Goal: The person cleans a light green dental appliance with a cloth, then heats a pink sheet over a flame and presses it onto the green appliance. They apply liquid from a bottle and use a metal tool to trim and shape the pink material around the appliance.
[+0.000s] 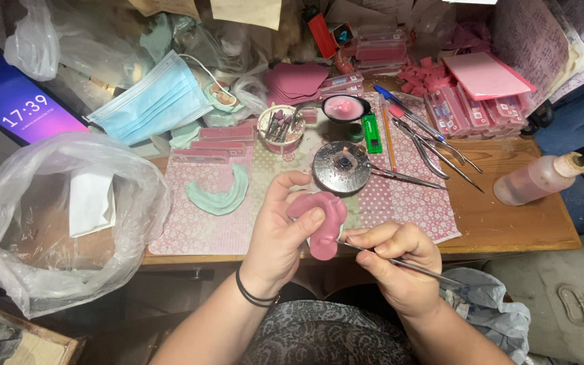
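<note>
Left hand (280,233) pinches the light, soft, fragile-looking pink wax plate (322,220) by its edge; right hand (400,260) grips a thin metal tool (407,265)

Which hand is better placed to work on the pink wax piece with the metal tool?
The right hand, most likely. It already grips the thin metal tool, whose tip points at the pink wax piece. The left hand is occupied: its fingers hold that piece.

Pink wax piece (324,223); mint-green mould (221,197); pink mat (197,230), seemingly white-flowered; pale-blue mask (150,101).
</note>
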